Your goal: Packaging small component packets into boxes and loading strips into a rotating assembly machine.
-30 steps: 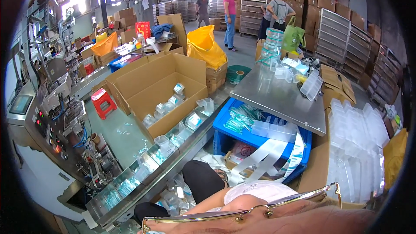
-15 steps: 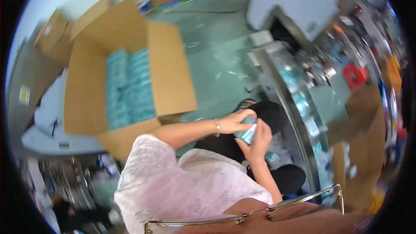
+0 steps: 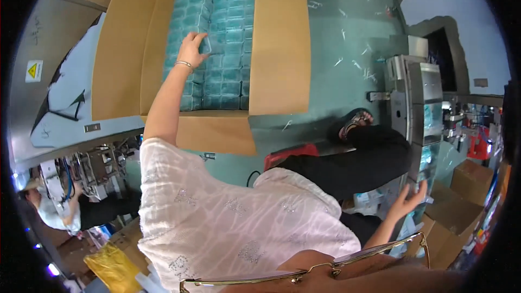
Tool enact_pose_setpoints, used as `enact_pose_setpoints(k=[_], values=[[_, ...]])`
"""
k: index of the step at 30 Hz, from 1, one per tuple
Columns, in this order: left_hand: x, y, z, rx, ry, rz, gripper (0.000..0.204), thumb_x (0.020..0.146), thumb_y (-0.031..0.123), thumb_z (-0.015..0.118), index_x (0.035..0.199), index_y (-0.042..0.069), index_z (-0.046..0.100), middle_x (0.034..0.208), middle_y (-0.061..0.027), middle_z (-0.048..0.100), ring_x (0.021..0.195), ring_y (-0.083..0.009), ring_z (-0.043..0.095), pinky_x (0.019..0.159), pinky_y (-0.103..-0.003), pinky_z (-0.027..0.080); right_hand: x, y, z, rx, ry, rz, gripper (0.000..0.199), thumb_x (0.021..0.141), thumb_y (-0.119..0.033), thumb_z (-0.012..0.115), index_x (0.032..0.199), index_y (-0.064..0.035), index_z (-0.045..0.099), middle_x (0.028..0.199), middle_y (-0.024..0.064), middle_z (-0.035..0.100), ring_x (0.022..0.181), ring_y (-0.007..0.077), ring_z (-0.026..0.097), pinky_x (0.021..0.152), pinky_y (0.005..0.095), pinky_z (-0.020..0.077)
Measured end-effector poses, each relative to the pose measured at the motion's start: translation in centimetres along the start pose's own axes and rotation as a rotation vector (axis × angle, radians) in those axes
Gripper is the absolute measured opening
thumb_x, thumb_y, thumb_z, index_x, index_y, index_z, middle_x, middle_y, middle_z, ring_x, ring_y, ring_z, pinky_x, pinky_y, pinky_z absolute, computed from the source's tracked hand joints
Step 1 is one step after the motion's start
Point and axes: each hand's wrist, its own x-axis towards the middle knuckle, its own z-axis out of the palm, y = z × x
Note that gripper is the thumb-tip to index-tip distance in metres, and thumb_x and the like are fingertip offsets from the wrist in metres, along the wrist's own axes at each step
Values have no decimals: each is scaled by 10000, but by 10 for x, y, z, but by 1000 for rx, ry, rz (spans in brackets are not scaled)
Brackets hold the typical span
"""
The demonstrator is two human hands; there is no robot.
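Note:
My left hand (image 3: 191, 50) reaches into a large cardboard carton (image 3: 280, 49) at the upper left. Its thumb and fingers are closed around a small clear teal plastic box (image 3: 205, 45). Beneath and around it, rows of similar teal plastic boxes (image 3: 225, 62) fill the carton, the left stack rising higher than the right. On the other side, my right hand (image 3: 408, 204) is held palm up beside a metal trough (image 3: 426, 100), fingers apart and holding nothing. More teal boxes (image 3: 427, 154) lie along that trough.
A red stool (image 3: 293, 153) is partly visible under me. Smaller cardboard boxes (image 3: 456, 206) stand at the right, near a machine with a red part (image 3: 478, 145). White scraps (image 3: 343, 33) litter the green floor. Another person (image 3: 57, 206) sits at the far left beside machinery.
My hands were together around a teal box over my lap. The left has since moved up into the carton with a box; the right has parted toward the trough and opened. The view has shifted.

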Motion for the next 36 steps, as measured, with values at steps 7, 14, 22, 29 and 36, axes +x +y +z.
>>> enact_pose_setpoints(k=[7,14,22,29,36], values=[[5,-77,52,602,-406,-292,420,796,110,441,1204,209,461,1258,-40,426,1175,-290,381,947,-515,287,-29,57,-55,-338,-34,22,345,843,-132,528,1172,-36,493,1242,145,435,1148,295,408,949,381,324],[16,5,84,411,-660,-142,510,823,272,488,1246,3,396,1275,-188,414,1164,-305,412,972,-350,335,-126,102,-179,-877,42,344,377,732,-40,560,1108,-31,534,1164,169,500,1116,320,436,968,400,315],[115,57,40,89,641,349,610,824,274,574,1277,-12,281,1241,-204,375,1148,-278,374,965,-406,316,-261,147,-226,-726,479,761,325,702,-57,596,1023,-37,549,1084,164,489,1035,318,466,893,361,381],[-16,519,-6,-398,177,1191,431,767,55,439,1193,-12,439,1283,-208,393,1181,-347,376,993,-418,275,-335,266,-290,-785,672,962,371,689,-96,613,1042,-15,535,1051,175,514,1015,328,480,888,366,388],[-257,762,41,-548,-516,1994,539,594,-44,505,1129,6,470,1133,-217,471,1097,-400,422,943,-457,332,-369,418,-320,-931,559,1379,272,774,-176,501,996,-34,570,1082,166,509,1015,333,483,889,461,375]])
